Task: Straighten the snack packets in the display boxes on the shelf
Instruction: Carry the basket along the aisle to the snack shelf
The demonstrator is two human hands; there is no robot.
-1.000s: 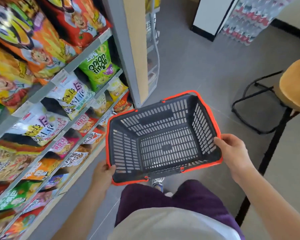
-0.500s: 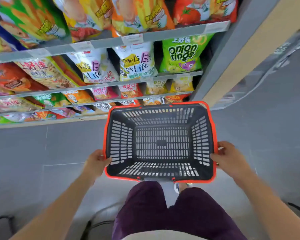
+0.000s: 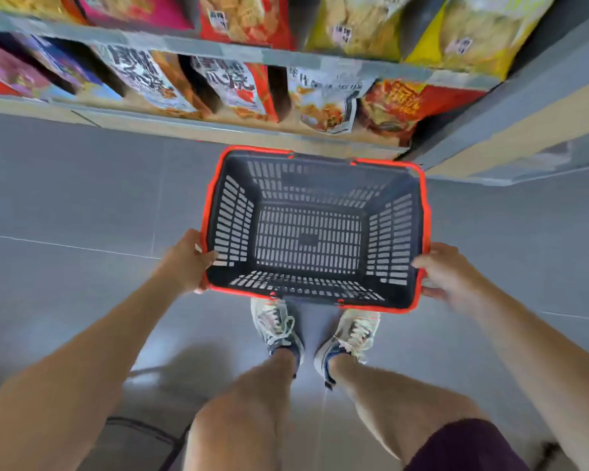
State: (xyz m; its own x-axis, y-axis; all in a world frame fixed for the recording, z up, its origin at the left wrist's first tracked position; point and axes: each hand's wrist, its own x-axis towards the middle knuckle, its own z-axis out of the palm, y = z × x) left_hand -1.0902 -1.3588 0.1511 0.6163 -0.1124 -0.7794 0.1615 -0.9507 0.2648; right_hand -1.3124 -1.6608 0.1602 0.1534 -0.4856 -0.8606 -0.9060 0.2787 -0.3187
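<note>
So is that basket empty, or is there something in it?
Empty. The basket shows its slotted bottom and all four walls bare, with nothing lying inside. The left hand and right hand hold its orange rim.

Left hand (image 3: pixel 188 260), right hand (image 3: pixel 451 274) — both curled
</note>
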